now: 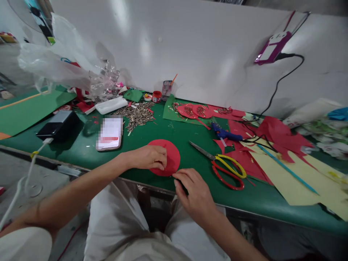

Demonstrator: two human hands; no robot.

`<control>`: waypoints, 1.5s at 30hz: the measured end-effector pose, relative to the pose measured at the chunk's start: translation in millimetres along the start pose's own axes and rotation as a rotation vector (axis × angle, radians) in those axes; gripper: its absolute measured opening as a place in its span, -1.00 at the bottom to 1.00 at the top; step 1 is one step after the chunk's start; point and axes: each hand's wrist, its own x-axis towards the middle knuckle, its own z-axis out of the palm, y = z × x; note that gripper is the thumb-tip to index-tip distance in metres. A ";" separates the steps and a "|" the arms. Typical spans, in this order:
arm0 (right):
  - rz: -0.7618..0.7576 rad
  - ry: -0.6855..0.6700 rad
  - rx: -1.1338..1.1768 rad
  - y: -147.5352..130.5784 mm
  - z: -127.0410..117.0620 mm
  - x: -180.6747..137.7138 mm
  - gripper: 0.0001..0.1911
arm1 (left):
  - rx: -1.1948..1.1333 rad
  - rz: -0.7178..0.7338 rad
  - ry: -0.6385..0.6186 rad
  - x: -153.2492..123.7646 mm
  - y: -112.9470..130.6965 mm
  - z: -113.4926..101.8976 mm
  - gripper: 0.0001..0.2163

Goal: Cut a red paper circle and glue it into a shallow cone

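A round piece of red paper point(173, 156) lies flat on the green table near its front edge. My left hand point(152, 156) rests over the disc's left half, fingers curled down and closed. Whatever lies under those fingertips is hidden. At the disc's lower right edge is my right hand point(193, 188), its fingertips by the rim and its thumb apart from the fingers. Scissors point(217, 159) with one yellow and one red handle lie to the right, blades parted slightly. Behind the disc is a heap of striped seeds point(140, 115).
A phone point(110, 133) and a black box point(57, 127) with a white cable stand left. Red paper shapes bearing seeds point(200, 111) lie at the back. A blue glue gun point(224, 132), blue pencil point(288, 169) and cream paper point(285, 185) are right. A plastic bag point(62, 61) slumps at back left.
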 end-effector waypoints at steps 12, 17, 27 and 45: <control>0.023 0.013 -0.067 2.6 11.1 10.4 -0.85 | -0.030 -0.151 0.055 3.7 8.5 7.1 -0.86; 0.016 0.041 -0.067 4.8 14.0 11.4 -0.86 | 0.016 -0.208 0.062 3.4 9.9 10.5 -0.87; 0.025 -0.004 -0.047 3.9 11.8 11.1 -0.82 | 0.049 -0.244 0.062 5.8 16.6 11.3 -0.90; -0.079 -0.026 -0.119 6.3 9.9 9.0 -0.76 | 0.009 -0.231 0.138 -19.3 18.6 0.5 -0.75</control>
